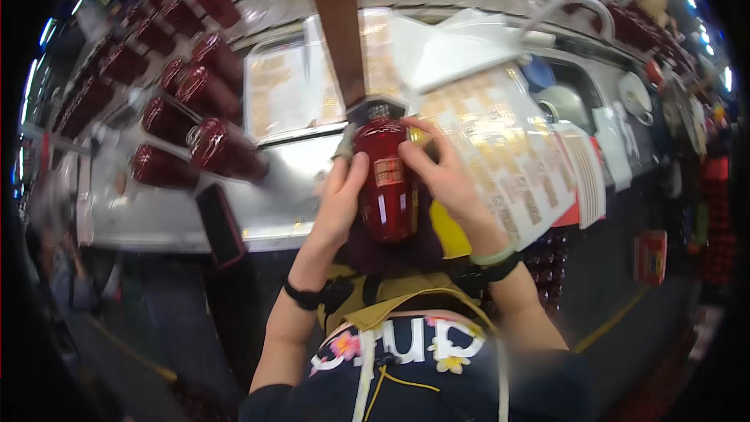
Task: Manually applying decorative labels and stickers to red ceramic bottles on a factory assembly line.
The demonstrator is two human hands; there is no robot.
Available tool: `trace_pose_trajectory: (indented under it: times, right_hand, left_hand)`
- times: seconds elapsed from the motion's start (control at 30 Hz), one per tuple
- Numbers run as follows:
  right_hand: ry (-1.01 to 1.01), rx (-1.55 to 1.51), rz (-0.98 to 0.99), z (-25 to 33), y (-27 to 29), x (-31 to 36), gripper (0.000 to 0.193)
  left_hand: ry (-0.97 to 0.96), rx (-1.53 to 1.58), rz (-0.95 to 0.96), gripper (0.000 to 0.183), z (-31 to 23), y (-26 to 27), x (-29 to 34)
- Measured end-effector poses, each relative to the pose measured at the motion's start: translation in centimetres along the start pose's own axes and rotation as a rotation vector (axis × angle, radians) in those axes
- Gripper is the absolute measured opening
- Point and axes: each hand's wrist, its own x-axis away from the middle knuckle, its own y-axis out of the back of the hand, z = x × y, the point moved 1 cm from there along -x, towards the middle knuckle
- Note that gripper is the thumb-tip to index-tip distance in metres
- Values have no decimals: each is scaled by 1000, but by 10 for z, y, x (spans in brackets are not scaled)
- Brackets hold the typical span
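A glossy dark red jar (388, 215) with a small gold square decal on its side lies between my hands, in front of my body. My left hand (344, 195) grips its left side, the thumb along the jar and the fingers mostly hidden behind it. Something greyish shows at those fingertips, too blurred to name. From the right, my right hand (449, 176) holds the jar, with thumb and fingers bent against its upper part. Just beyond the jar's far end is a dark block at the foot of a brown upright post (336, 23).
Several red jars (223, 148) stand on the metal counter (297, 176) to the left, near a dark phone (219, 225) at its edge. Sheets of gold decals (500, 148) cover the right side. Behind them lie white trays (465, 51), a curved faucet (574, 0) and a sink (574, 74).
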Motion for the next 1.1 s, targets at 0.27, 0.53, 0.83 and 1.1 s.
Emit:
trace_pose_trajectory:
  times: [0.27,0.53,0.83,1.1]
  right_hand:
    - [34,19,6,-14,-9,-2,60]
    - [58,107,-37,-15,-15,-1,68]
    - [76,81,44,-15,-5,1,75]
    - [49,56,22,-16,-8,0,73]
  left_hand:
    - [-22,-81,64,85,-2,8,1]
    - [-51,-95,50,81,0,8,0]
    - [-49,-45,20,76,4,5,-1]
    - [-111,-111,-44,76,2,3,-1]
